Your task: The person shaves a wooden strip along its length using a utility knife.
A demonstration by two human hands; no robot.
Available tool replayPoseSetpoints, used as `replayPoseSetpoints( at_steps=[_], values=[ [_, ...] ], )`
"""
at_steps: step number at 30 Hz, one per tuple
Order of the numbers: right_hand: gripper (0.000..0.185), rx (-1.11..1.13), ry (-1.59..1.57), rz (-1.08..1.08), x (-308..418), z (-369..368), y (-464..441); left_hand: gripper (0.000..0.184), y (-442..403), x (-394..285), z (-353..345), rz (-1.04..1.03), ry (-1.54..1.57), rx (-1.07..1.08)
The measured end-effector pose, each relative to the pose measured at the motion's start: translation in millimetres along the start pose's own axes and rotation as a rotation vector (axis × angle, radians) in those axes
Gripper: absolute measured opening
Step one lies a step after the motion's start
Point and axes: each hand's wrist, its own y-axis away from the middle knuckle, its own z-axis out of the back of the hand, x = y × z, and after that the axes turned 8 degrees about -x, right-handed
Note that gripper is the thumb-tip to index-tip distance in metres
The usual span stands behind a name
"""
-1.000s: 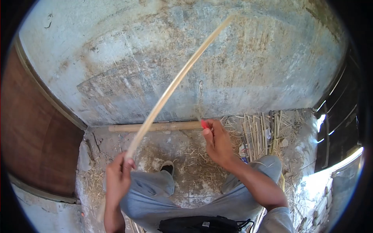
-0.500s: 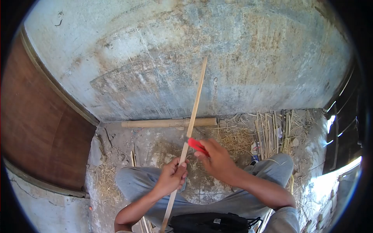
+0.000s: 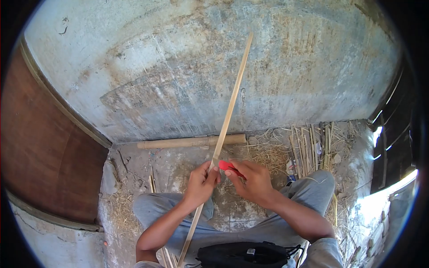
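A long, thin bamboo strip (image 3: 233, 103) slants from my lap up toward the wall. My left hand (image 3: 201, 184) is closed around it in front of my knees, thumb near the cutting spot. In my right hand (image 3: 252, 179) is a red-handled knife (image 3: 228, 166), fingers wrapped round its handle. Its short blade lies against the strip, just beyond the left thumb. The two hands are close together, and the strip's lower end runs past my left forearm.
A thick bamboo pole (image 3: 178, 143) lies along the foot of the stained wall (image 3: 178, 89). Several split sticks (image 3: 308, 145) and curly shavings (image 3: 266, 154) are at the right. A brown panel (image 3: 49, 143) stands at the left. A black bag (image 3: 241, 254) rests at my waist.
My left hand has moved up to the blade, and the bamboo strip's far end reaches higher up the wall. The right hand with the knife has shifted slightly right, its blade still at the strip.
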Motion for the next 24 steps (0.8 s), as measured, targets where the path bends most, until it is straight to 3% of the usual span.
replayPoseSetpoints(
  at_steps=[6,17,24],
  values=[
    [0.027,0.038,0.128,-0.030,-10,-3,4,0.023,5,11,-4,0.135,0.096,0.037],
    [0.027,0.052,0.214,0.038,-15,-17,12,0.020,21,14,-5,0.013,0.014,-0.007],
    [0.027,-0.044,0.288,0.162,-13,-20,11,0.021,26,11,0,0.046,0.025,0.016]
  ],
)
